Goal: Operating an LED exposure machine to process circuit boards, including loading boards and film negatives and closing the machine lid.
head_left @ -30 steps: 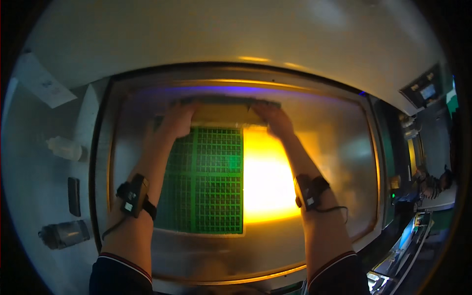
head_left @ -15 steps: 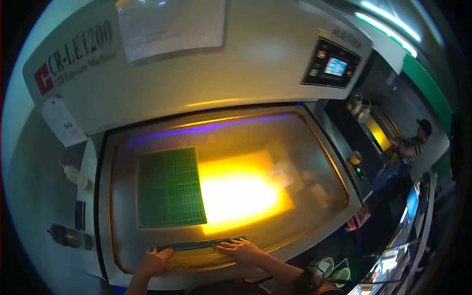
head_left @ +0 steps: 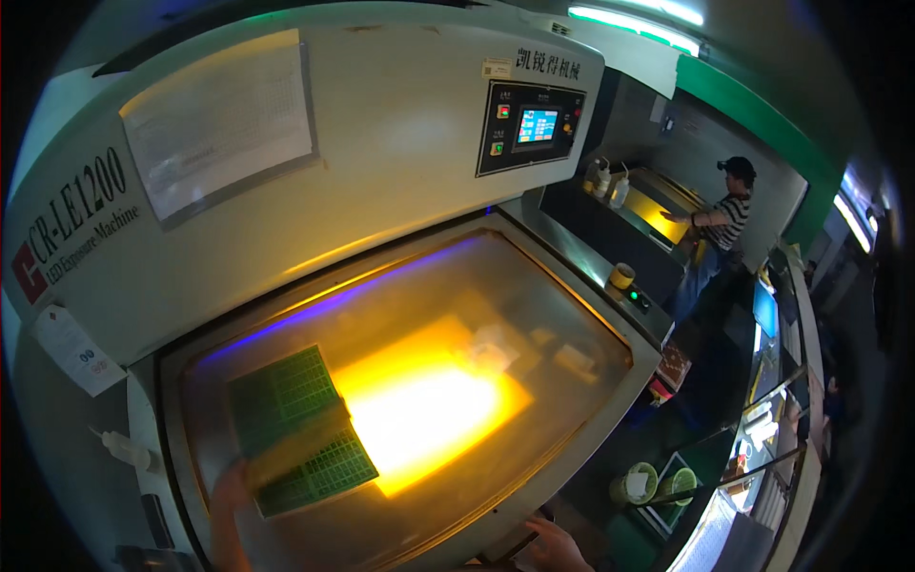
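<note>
At the far left, a white paper tag [head_left: 81, 350] hangs on the big pale machine [head_left: 391, 114]; below it is a small white bottle [head_left: 124, 452], and a flat black thing [head_left: 157, 521] is just under that; next comes the left hand [head_left: 232, 491], blurry, at the left edge of the green grid sheet [head_left: 281, 386]; a blurry brown strip [head_left: 303, 444] lies slantwise across that sheet, with its left end by the hand; I cannot tell if the hand grips it; the green grid sheet is on the left part of the machine's flat bed [head_left: 448, 510], right beside a bright yellow glow [head_left: 429, 405]; farther right, the right hand [head_left: 553, 545] is low down, just past the front edge of the bed, with its fingers a bit bent; I cannot tell if it holds anything; then come two green bins [head_left: 639, 483], a yellow roll [head_left: 622, 275], and another person [head_left: 732, 217] in a striped top, reaching over a glowing counter [head_left: 658, 221].
</note>
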Action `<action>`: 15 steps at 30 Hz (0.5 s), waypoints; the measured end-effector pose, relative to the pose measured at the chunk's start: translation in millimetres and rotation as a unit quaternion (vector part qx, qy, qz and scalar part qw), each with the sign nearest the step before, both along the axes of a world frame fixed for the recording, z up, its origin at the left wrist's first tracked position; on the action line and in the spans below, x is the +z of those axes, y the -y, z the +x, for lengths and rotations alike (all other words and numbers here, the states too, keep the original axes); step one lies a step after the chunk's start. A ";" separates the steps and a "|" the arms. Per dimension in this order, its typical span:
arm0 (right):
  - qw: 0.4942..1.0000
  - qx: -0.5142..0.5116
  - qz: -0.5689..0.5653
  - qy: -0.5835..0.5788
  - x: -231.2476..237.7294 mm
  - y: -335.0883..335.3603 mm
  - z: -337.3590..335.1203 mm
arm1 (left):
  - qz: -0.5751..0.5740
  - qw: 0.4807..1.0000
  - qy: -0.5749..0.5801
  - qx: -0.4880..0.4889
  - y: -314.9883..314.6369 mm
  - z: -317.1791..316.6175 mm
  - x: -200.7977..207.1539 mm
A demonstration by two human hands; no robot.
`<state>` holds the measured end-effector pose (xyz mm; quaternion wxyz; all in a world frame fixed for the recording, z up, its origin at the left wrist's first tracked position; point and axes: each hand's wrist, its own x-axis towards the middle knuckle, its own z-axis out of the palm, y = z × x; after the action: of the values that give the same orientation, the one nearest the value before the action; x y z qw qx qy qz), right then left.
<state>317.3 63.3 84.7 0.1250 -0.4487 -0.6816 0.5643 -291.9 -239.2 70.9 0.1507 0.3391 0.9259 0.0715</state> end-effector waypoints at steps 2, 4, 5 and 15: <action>0.918 0.156 0.338 0.137 -68.0 11.2 43.8 | -0.032 0.994 -0.040 0.092 -56.2 -56.9 -23.4; 0.943 0.146 0.247 0.167 -16.5 16.3 31.9 | -0.037 0.990 -0.027 0.130 -132.0 -72.9 -0.6; 0.959 0.122 0.164 0.196 6.8 17.8 29.3 | -0.019 0.979 0.006 0.203 -184.6 -45.8 33.5; 0.892 0.063 0.341 0.292 -137.8 -54.2 240.7 | -0.121 0.978 0.135 -0.099 -232.2 115.2 71.9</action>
<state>558.0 117.5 -53.1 0.0299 -0.4790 -0.8648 0.1479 -176.7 -7.0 142.8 0.3208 0.3956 0.8605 -0.0113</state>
